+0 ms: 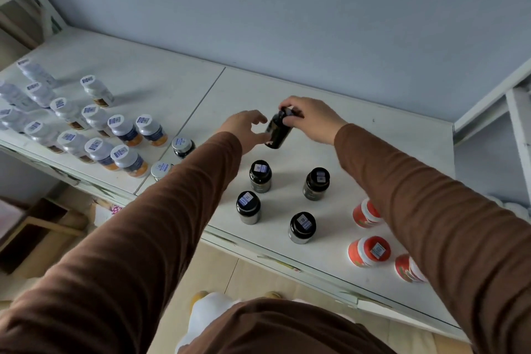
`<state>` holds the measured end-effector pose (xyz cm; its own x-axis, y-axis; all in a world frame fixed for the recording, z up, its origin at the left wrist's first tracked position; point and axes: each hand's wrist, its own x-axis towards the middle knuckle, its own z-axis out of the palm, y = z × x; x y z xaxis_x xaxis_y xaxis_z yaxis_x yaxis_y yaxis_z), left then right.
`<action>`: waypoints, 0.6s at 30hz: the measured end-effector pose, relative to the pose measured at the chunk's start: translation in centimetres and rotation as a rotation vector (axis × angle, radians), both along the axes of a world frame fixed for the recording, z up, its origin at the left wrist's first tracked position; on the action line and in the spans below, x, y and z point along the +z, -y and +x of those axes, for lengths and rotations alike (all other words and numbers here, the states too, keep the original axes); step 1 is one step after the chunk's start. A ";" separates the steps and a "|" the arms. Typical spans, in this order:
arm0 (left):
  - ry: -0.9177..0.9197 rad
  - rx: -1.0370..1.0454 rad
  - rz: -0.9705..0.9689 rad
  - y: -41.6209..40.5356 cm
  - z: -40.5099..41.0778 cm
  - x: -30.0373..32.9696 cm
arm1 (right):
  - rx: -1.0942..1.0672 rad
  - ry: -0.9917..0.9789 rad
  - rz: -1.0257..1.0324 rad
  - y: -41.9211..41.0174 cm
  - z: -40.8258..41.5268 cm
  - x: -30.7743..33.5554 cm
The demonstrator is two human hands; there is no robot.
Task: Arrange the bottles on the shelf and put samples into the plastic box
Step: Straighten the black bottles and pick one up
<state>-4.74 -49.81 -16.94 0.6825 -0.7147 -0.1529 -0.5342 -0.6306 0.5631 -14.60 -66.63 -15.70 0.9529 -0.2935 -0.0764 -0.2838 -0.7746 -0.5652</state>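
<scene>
a person in brown sleeves reached over a white shelf [301, 89] set against a pale blue wall, both hands on one dark bottle [278, 130] near the middle of the shelf. the right hand [311, 118] pinched the bottle's black cap from above, its grip closed on it, while the left hand [246, 128] sat just beside the bottle's lower body with fingers loosely spread and the thumb near the glass; whether it touched could not be told. the bottle was tilted, its long axis running from the cap, up and away toward the wall, down to the base, nearer the camera and slightly left. four more dark bottles [260, 177] stood upright in front of it in two rows, each with a barcode sticker on its black lid. a cluster of white-capped bottles [99, 149] with similar stickers stood at the left end of the shelf, some with orange bands. three orange tubs [369, 251] sat at the right front, partly behind the right sleeve. no lettering on any label could be read.
</scene>
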 end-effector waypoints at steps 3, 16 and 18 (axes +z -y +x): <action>-0.550 0.094 -0.371 -1.0 -0.2 1.5 | -0.076 0.135 0.188 -0.1 -0.2 3.5; -1.486 0.112 -0.784 -3.4 -2.1 4.1 | -0.169 0.348 0.252 -5.7 1.1 8.8; -1.414 0.139 -0.809 -3.7 -2.0 4.1 | -0.145 0.338 0.214 -5.4 0.9 8.6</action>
